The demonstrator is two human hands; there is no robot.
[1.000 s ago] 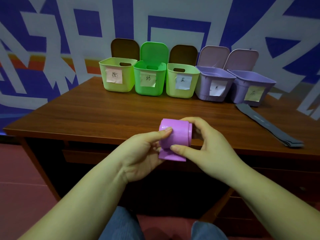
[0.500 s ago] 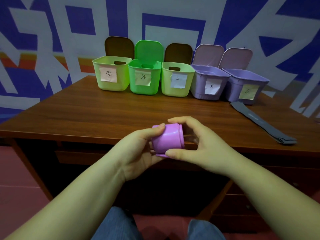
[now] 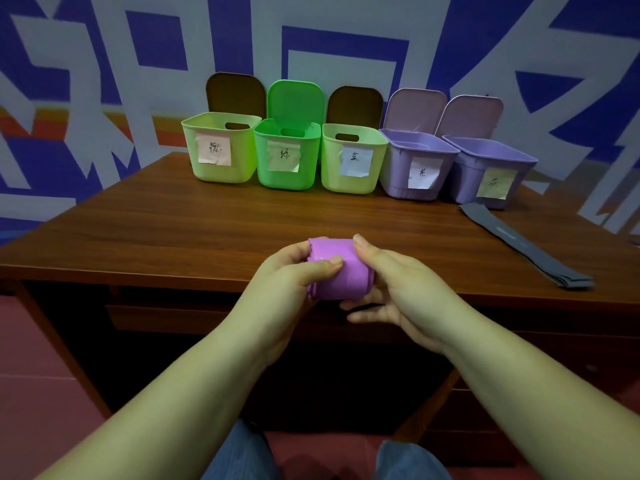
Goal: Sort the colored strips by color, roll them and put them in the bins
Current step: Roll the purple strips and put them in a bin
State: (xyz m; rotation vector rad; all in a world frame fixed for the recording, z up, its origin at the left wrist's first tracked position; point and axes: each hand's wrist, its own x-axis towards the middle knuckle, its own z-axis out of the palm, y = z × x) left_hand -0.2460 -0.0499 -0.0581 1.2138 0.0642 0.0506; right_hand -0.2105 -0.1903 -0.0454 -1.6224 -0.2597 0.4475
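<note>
A rolled purple strip (image 3: 341, 271) is held over the table's front edge. My left hand (image 3: 291, 282) grips its left end, thumb across the top. My right hand (image 3: 394, 282) cups the roll from the right, thumb on top and fingers beneath. Along the back stand several open, labelled bins: a pale green bin (image 3: 221, 148), a bright green bin (image 3: 287, 155), another pale green bin (image 3: 351, 161), a purple bin (image 3: 415, 164) and a second purple bin (image 3: 488, 171). Grey strips (image 3: 526, 247) lie flat in a stack at the right.
The brown wooden table (image 3: 156, 237) has bare surface between my hands and the bins. The bins' lids stand up against a blue and white patterned wall. My knees show below the table edge.
The loose purple tail that hung below the roll is now wound in. My left thumb has moved onto the top of the roll and my right fingers have shifted beneath it.
</note>
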